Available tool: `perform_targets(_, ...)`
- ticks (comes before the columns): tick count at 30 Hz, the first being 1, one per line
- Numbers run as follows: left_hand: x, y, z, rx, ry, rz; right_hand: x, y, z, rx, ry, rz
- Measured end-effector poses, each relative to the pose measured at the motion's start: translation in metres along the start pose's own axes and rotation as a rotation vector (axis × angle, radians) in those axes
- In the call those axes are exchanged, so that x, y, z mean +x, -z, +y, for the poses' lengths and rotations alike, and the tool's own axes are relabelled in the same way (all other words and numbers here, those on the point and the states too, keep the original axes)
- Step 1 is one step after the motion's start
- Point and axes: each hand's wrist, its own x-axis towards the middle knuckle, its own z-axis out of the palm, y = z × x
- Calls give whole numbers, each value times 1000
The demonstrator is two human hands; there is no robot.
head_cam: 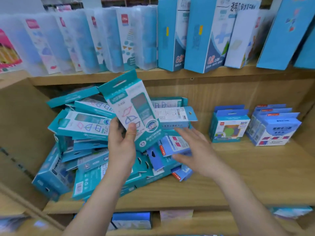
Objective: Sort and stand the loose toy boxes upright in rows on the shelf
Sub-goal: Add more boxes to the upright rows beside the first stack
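My left hand point(121, 142) grips a teal toy box point(131, 106) by its lower end and holds it upright, tilted a little left, above a jumbled pile of teal boxes point(83, 128) on the left of the wooden shelf point(238, 176). My right hand point(196, 150) hovers open, fingers spread, just right of the held box and over a small blue box point(175, 145) lying on the pile. Two short rows of upright blue boxes point(229, 125) point(272, 126) stand at the right of the shelf.
The upper shelf carries clear plastic cases point(85, 43) and tall blue cartons point(209, 34). A cardboard side wall point(18, 130) closes the shelf on the left. Bare wood lies between the pile and the upright blue rows. More boxes point(131, 220) sit on the shelf below.
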Motion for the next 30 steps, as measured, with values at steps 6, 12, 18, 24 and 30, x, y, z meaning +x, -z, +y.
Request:
perform_targets(6,-1,2,12,-234,246,-8,-8,7,-19,699,26,97)
perform_targets(12,-24,-13,13,8,237,-326,-6,6,-34,1078,3,169)
perform_targets(18,-3,-9,-2,655,-197,-367,-21,7,-10,1096,-189,435)
perform_targets(24,53,-36,-21,1279,-364,-692,-30,7,12,1170,-363,417)
perform_targets(30,76,-56,-39,1576,-383,-780,-24,-6,17,1268,-519,456)
